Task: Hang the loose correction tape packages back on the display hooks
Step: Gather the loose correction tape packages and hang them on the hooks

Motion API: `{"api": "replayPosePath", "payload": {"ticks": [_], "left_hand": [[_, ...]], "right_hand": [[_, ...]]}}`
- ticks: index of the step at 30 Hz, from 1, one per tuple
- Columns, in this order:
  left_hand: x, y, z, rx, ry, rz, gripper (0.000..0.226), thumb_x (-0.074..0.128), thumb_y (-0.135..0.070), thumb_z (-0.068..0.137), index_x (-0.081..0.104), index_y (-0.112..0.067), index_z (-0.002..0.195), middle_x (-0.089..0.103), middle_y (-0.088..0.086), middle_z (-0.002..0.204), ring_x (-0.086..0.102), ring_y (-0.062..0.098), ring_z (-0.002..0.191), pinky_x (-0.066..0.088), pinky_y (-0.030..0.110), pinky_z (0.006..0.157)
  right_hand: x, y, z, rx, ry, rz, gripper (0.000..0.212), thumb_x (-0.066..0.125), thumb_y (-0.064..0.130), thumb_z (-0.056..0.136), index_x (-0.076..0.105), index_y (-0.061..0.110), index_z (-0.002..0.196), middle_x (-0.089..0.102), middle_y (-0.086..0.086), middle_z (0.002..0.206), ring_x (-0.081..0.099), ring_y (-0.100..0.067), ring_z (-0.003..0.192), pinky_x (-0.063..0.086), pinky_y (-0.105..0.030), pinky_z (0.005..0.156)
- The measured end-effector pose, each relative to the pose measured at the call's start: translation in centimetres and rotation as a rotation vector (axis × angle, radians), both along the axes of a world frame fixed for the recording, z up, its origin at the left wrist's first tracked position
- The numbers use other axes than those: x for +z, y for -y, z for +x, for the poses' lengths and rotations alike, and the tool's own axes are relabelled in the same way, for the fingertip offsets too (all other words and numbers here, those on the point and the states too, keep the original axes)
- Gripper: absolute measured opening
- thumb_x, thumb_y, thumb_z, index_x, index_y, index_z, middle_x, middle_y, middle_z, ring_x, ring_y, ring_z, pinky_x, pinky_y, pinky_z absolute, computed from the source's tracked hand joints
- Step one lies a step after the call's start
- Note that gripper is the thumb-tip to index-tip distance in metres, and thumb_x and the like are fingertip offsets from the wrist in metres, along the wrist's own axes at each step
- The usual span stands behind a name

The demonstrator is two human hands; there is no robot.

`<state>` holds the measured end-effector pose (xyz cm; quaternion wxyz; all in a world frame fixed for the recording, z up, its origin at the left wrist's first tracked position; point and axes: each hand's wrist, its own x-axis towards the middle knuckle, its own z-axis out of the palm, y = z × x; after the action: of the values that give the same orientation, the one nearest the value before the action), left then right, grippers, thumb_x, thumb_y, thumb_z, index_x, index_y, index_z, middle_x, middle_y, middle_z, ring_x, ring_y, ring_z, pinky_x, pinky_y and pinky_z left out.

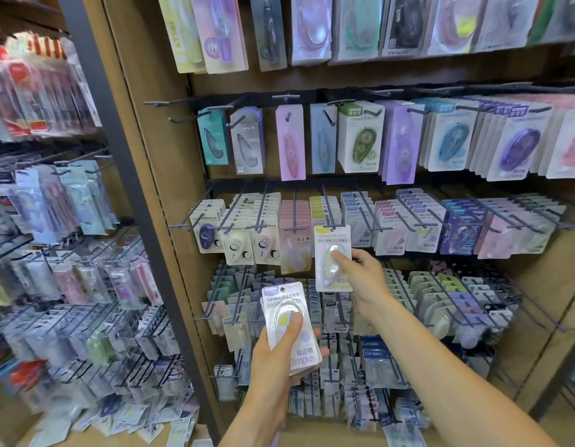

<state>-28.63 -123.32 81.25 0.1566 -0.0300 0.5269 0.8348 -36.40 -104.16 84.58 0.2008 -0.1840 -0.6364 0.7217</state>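
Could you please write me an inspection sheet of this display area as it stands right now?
Surface: wooden display panel carrying rows of dark hooks.
Job's things: one white correction tape package held up at the hook of the yellow-topped row; a small stack of packages in the other hand.
Clutter: loose packets lying at the foot of the neighbouring rack.
Grips: right hand pinches the single package; left hand holds the stack, thumb on top.
Cables: nothing seen.
Surroundings: a dark upright post divides this panel from a blurred rack of hanging stationery on the left.
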Motion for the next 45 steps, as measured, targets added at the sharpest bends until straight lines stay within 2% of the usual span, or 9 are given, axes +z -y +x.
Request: {"api": "replayPosePath", "payload": {"ticks": [8,11,15,18,24,28,31,36,45], "left_hand": [[0.2,0.8,0.5,-0.024,-0.031,0.012,0.050,0.083,-0.030,0.086,0.063,-0.026,0.132,0.080,0.008,0.113,0.078,0.041,0.095,0.063,0.041,0.074],[0.2,0.8,0.7,-0.012,-0.043,0.024,0.051,0.084,-0.026,0.085,0.064,-0.025,0.131,0.080,0.007,0.114,0.078,0.041,0.096,0.062,0.040,0.071],[0.0,1.1,0.8,-0.006,-0.078,0.024,0.048,0.083,-0.019,0.086,0.064,-0.025,0.130,0.080,0.007,0.114,0.078,0.040,0.096,0.063,0.041,0.074],[-0.5,1.1,0.9,0.002,-0.116,-0.016,0.054,0.086,-0.018,0.083,0.064,-0.026,0.132,0.079,0.007,0.116,0.078,0.038,0.097,0.062,0.045,0.081],[-2.0,-0.7,1.0,0.009,-0.136,-0.140,0.069,0.096,-0.020,0.073,0.064,-0.026,0.133,0.079,-0.001,0.118,0.076,0.024,0.109,0.061,0.050,0.095],[-2.6,-2.9,1.8,-0.109,-0.186,-0.216,0.071,0.098,-0.012,0.068,0.064,-0.027,0.128,0.079,-0.003,0.116,0.076,0.017,0.106,0.062,0.040,0.088],[-1.9,-4.4,2.8,-0.272,-0.179,-0.080,0.070,0.088,-0.017,0.071,0.060,-0.023,0.136,0.077,0.004,0.124,0.075,0.024,0.110,0.060,0.039,0.085],[-1.2,-6.6,3.7,-0.297,-0.022,0.082,0.039,0.047,-0.015,0.103,0.059,-0.020,0.139,0.075,0.009,0.128,0.074,0.028,0.107,0.056,0.043,0.084],[-1.3,-10.8,4.9,-0.341,-0.012,-0.006,0.037,0.045,-0.011,0.105,0.066,-0.017,0.134,0.075,0.009,0.128,0.070,0.033,0.119,0.054,0.055,0.097]], "right_hand": [[0.3,0.3,-1.8,-0.071,0.029,-0.008,0.017,0.076,0.023,0.092,0.071,0.009,0.099,0.076,-0.012,0.103,0.072,-0.032,0.100,0.056,-0.051,0.097],[1.3,0.4,-3.6,-0.101,0.113,-0.029,0.031,0.078,0.030,0.090,0.069,0.001,0.098,0.070,-0.012,0.102,0.065,-0.033,0.099,0.051,-0.044,0.102],[1.3,0.3,-4.4,-0.146,0.216,-0.040,0.063,0.081,0.037,0.085,0.057,-0.002,0.128,0.063,-0.013,0.124,0.063,-0.037,0.112,0.053,-0.050,0.102],[0.8,1.4,-0.7,-0.147,0.273,0.019,0.072,0.084,0.043,0.082,0.057,-0.003,0.131,0.066,-0.019,0.127,0.065,-0.040,0.114,0.055,-0.051,0.098],[-1.2,3.9,12.1,0.392,0.288,-0.042,0.041,0.080,0.047,0.082,0.078,0.012,0.104,0.080,-0.001,0.095,0.074,-0.022,0.088,0.056,-0.039,0.088],[-3.7,2.7,14.3,0.285,0.232,-0.068,0.030,0.084,0.023,0.082,0.075,0.011,0.109,0.080,-0.006,0.098,0.075,-0.026,0.095,0.056,-0.035,0.079],[-4.1,0.6,15.5,0.172,0.156,-0.196,0.023,0.077,0.012,0.087,0.074,0.007,0.109,0.078,-0.015,0.103,0.075,-0.032,0.094,0.057,-0.041,0.082],[-4.3,-3.0,18.3,-0.023,0.062,-0.364,0.021,0.068,0.011,0.095,0.070,0.009,0.116,0.079,-0.012,0.107,0.077,-0.028,0.095,0.058,-0.038,0.074],[-3.9,-6.6,21.4,-0.124,-0.022,-0.376,0.021,0.070,0.022,0.095,0.075,0.018,0.115,0.079,-0.007,0.108,0.075,-0.029,0.101,0.057,-0.045,0.082]]}}
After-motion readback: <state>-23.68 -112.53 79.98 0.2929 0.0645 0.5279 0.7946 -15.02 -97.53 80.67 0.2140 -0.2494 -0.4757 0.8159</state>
